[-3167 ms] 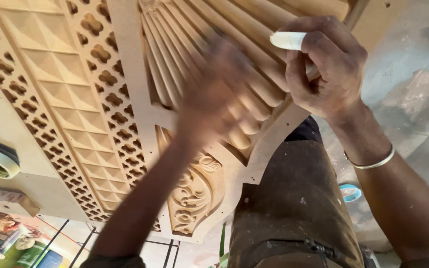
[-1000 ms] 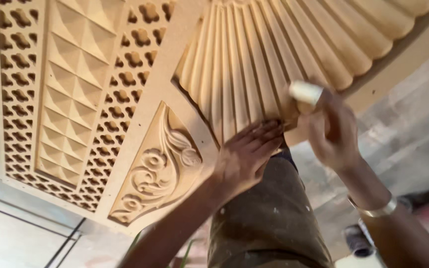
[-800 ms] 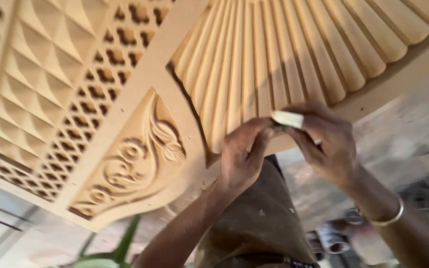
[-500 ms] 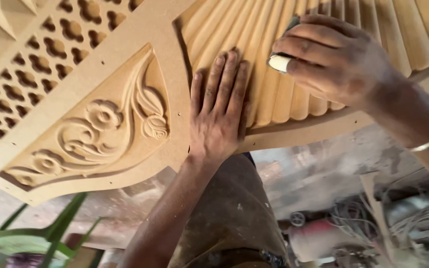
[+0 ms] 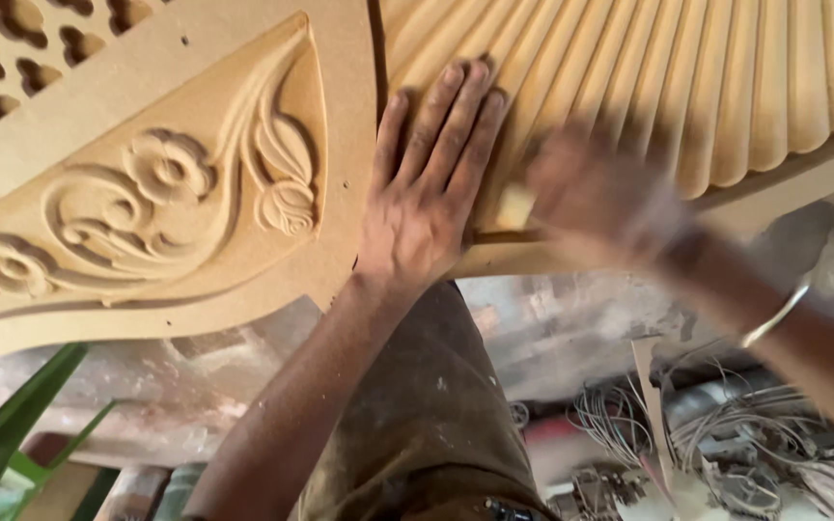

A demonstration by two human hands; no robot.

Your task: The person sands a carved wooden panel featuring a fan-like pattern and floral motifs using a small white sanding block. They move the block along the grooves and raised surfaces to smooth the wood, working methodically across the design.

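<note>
Background: dusty grey floor (image 5: 571,309) fills the lower middle of the frame, with a tangle of wires (image 5: 668,434) at lower right and green leaves (image 5: 12,425) at lower left.
Work piece: your carved wooden panel (image 5: 359,135) spans the whole top of the frame, pale tan and matt, its curved lower edge running from the left side to the upper right.
Left part of the panel: a raised floral scroll carving (image 5: 166,193) with rosettes, curling stems and a bud sits in a pointed field; pierced lattice openings (image 5: 21,39) show at the upper left corner.
Right part of the panel: long rounded flutes (image 5: 726,87) fan out across the upper right, each rib catching light along its crest.
Left hand: your left hand (image 5: 427,183) lies flat at upper centre, fingers straight and close together, palm pressed on the panel where the plain border meets the flutes; its grip holds nothing.
Right hand: your right hand (image 5: 600,198) is blurred, right of centre, over the lower ends of the flutes, just beside the left hand; its grip is curled about a small pale block (image 5: 514,207), though the blur hides how tightly.
Wrist: a thin metal bangle (image 5: 774,314) rings your right forearm at the right edge.
Clothing: brown stained trousers (image 5: 427,425) fill the lower centre.
</note>
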